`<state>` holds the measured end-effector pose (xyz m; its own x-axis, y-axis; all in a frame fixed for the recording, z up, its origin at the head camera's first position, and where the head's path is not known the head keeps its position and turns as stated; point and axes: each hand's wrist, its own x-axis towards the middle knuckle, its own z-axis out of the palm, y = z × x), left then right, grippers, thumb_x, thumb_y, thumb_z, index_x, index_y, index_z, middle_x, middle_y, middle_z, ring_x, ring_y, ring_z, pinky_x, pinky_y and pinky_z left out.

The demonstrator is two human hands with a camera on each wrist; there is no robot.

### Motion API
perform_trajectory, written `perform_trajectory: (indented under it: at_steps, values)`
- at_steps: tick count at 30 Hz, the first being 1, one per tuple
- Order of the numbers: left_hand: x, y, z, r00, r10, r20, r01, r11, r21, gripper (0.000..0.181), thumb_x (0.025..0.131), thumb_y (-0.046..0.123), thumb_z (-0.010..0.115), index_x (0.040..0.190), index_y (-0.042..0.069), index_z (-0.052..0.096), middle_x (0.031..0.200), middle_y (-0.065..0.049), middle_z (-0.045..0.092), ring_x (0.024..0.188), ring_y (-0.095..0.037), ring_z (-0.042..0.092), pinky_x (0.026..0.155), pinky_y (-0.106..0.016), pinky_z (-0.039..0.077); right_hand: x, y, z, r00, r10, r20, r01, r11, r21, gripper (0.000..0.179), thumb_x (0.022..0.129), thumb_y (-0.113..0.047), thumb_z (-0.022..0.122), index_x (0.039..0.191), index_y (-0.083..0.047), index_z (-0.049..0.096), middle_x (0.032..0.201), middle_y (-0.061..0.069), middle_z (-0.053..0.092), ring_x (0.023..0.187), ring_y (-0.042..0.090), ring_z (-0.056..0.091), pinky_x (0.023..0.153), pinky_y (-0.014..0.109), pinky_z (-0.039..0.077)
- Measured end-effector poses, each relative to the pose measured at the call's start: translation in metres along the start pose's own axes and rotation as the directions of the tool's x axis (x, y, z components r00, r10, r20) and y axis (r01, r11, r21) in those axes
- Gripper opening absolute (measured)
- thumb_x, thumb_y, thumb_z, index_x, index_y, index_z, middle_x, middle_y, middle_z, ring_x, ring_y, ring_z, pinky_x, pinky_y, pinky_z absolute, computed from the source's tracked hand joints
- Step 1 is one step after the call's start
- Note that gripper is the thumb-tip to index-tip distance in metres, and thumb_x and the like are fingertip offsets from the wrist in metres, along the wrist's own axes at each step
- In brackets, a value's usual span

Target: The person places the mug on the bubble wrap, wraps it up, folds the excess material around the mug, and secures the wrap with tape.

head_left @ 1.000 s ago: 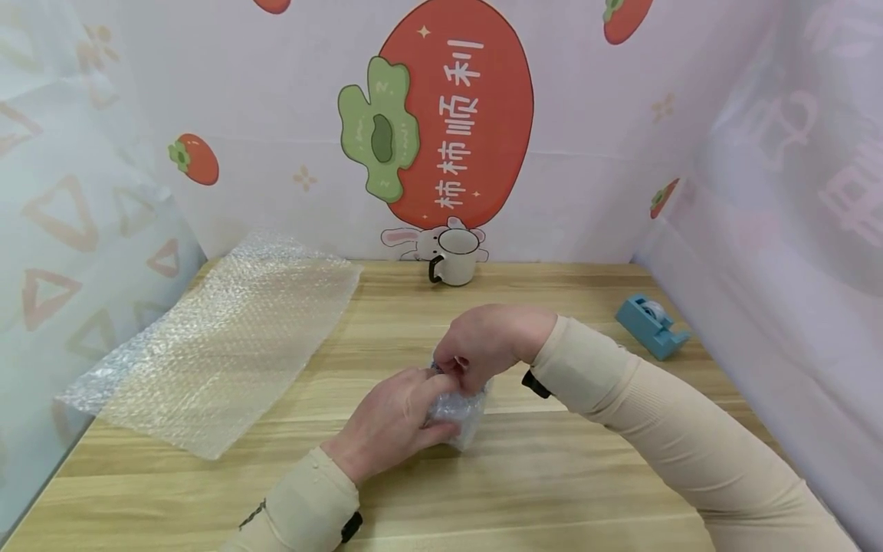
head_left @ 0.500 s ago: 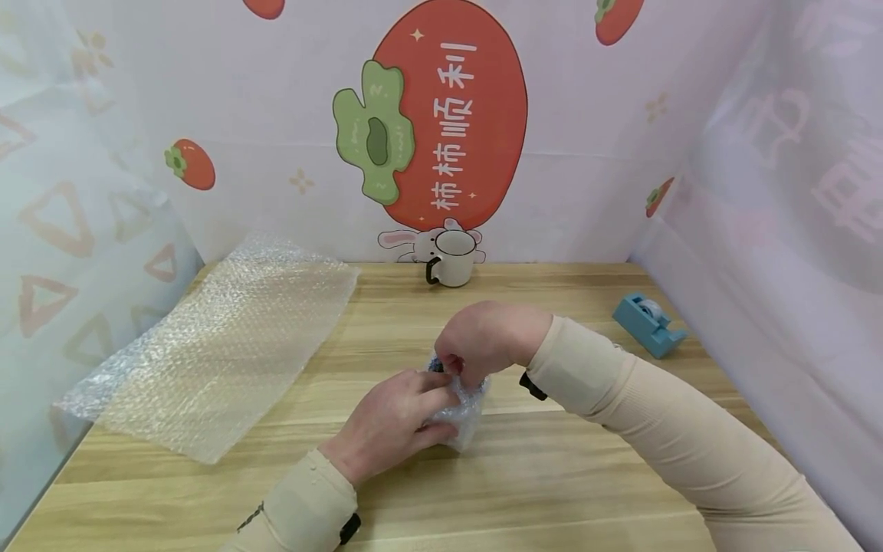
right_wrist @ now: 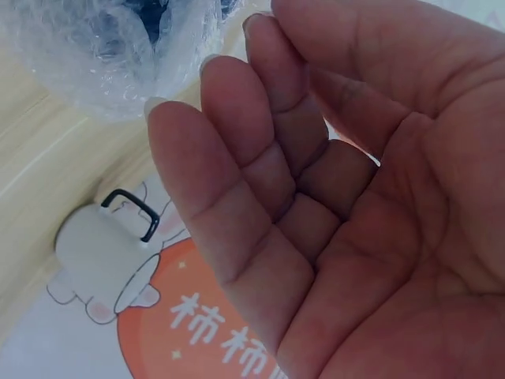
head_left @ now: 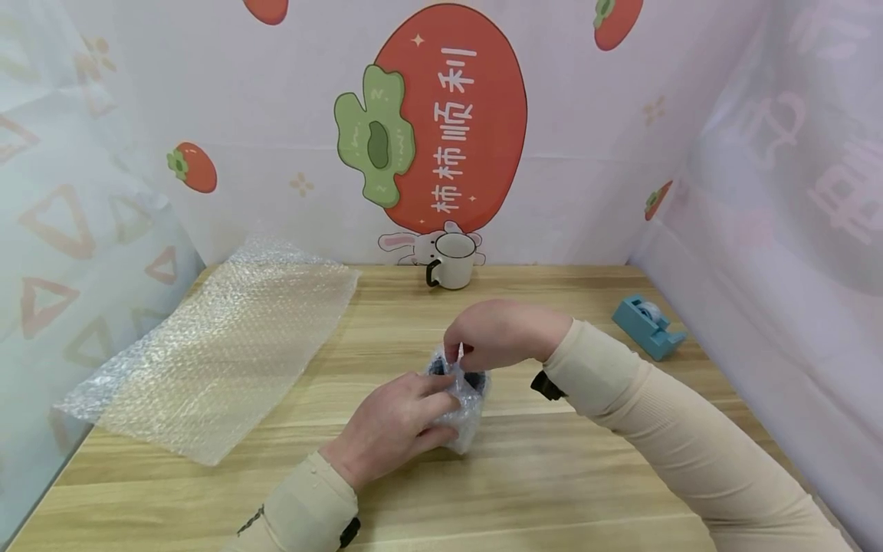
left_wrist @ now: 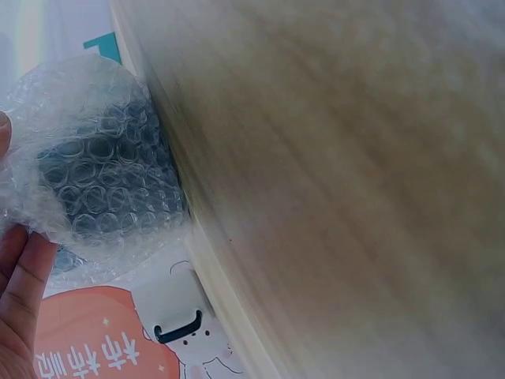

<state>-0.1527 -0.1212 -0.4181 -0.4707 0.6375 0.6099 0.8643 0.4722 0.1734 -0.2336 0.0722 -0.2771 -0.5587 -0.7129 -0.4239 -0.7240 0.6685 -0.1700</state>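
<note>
A dark object wrapped in clear bubble wrap (head_left: 469, 420) stands on the wooden table in front of the person. Through the layers, its dark blue-grey body (left_wrist: 110, 170) shows in the left wrist view; its kind is hidden. My left hand (head_left: 395, 423) holds the bundle from its left side, fingers over the upper edge and thumb lower down. Above the bundle's top, my right hand (head_left: 502, 334) pinches a raised flap of the wrap (head_left: 458, 368) between thumb and fingers. Dark gaps show on both sides of that flap. In the right wrist view, the fingers (right_wrist: 229, 189) are curled.
A loose sheet of bubble wrap (head_left: 234, 345) lies flat across the table's left side. At the back stands a white mug (head_left: 457, 270) with a black rim and handle. A blue tape dispenser (head_left: 647, 326) sits near the right edge. Printed cloth walls enclose three sides.
My right hand has lifted slightly up and to the right, drawing the flap up, and dark gaps at the bundle's top now show more. The left hand stays in place.
</note>
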Motion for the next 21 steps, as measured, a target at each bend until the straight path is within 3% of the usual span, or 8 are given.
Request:
perform_trajectory:
  at_steps: [8, 21]
  values:
    - [0.000, 0.001, 0.001, 1.000, 0.004, 0.006, -0.004, 1.000, 0.007, 0.031, 0.084, 0.029, 0.088, 0.104, 0.019, 0.067, 0.123, -0.009, 0.073, 0.100, -0.020, 0.072, 0.079, -0.032, 0.060, 0.004, 0.011, 0.003, 0.999, 0.010, -0.036, -0.007, 0.997, 0.073, 0.012, 0.097, -0.019, 0.067, 0.086, -0.022, 0.070, 0.080, -0.008, 0.061, 0.076, 0.010, 0.054, 0.071, 0.027, 0.046]
    - [0.001, 0.002, 0.000, 1.000, 0.025, 0.009, -0.025, 0.999, 0.040, 0.030, 0.084, 0.029, 0.087, 0.105, 0.019, 0.068, 0.122, -0.011, 0.073, 0.105, -0.023, 0.073, 0.084, -0.034, 0.061, 0.009, 0.023, 0.025, 0.982, 0.035, -0.187, -0.016, 0.995, 0.100, 0.008, 0.098, -0.019, 0.068, 0.094, -0.021, 0.075, 0.087, -0.010, 0.067, 0.080, 0.009, 0.059, 0.078, 0.029, 0.053]
